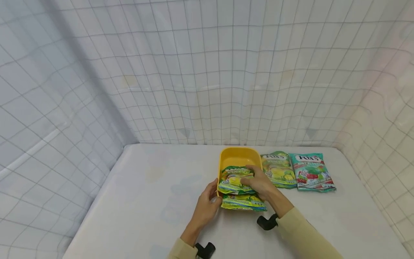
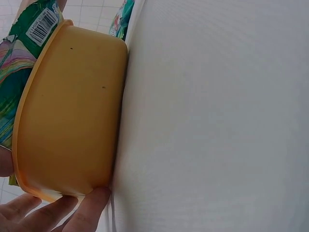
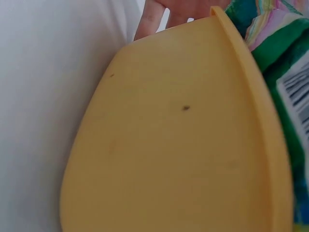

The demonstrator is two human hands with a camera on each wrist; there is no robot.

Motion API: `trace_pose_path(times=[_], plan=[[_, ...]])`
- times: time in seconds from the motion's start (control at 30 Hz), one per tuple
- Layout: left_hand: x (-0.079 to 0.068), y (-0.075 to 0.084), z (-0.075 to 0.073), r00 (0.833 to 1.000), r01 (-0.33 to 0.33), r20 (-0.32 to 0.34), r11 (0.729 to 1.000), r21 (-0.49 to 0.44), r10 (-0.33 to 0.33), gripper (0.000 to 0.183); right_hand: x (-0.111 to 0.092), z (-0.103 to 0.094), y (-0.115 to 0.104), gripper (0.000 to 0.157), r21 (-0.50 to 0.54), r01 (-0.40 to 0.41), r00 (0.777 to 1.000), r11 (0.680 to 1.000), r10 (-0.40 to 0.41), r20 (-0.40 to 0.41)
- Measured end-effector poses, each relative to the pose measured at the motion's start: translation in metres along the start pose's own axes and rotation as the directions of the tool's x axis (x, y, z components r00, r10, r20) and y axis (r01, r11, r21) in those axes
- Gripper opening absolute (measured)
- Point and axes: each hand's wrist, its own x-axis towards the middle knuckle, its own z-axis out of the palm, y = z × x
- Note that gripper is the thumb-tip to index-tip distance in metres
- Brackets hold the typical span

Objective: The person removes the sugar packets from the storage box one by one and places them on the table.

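A yellow plastic tub (image 1: pixel 240 154) stands on the white table. My left hand (image 1: pixel 207 205) grips its near left corner; in the left wrist view the fingers (image 2: pixel 89 212) lie against the outer wall and the thumb is up by the rim. Over the tub, my right hand (image 1: pixel 261 182) holds a green and yellow candy bag (image 1: pixel 230 180), its thumb on the front of the pack. A second similar candy bag (image 1: pixel 242 205) shows below it at the tub's near end. The right wrist view has the tub's side wall (image 3: pixel 164 135) filling most of it.
Right of the tub lies a green FOX'S candy bag (image 1: pixel 278 172), close against it. Beside that is a teal FOX'S Mint Blossom bag (image 1: pixel 312 172). White sheeting with a grid pattern (image 1: pixel 207 72) rises behind the white table (image 1: pixel 142 201) and along both sides.
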Motion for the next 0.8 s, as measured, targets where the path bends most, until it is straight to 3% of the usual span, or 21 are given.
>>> trace_pose_path(times=[0.47,0.8], plan=[[0.0011,0.0014,0.0003,0.999,-0.043,0.001,0.999,-0.02,0.043,0.063,-0.002,-0.0017,-0.0021,0.074,0.024,0.016,1.0,1.0,-0.015,-0.026],[0.0001,0.0005,0.0,1.0,-0.018,0.007,1.0,0.007,0.018,0.063,-0.0075,-0.0042,-0.0025,0.076,0.025,0.051,0.997,0.998,-0.049,-0.066]])
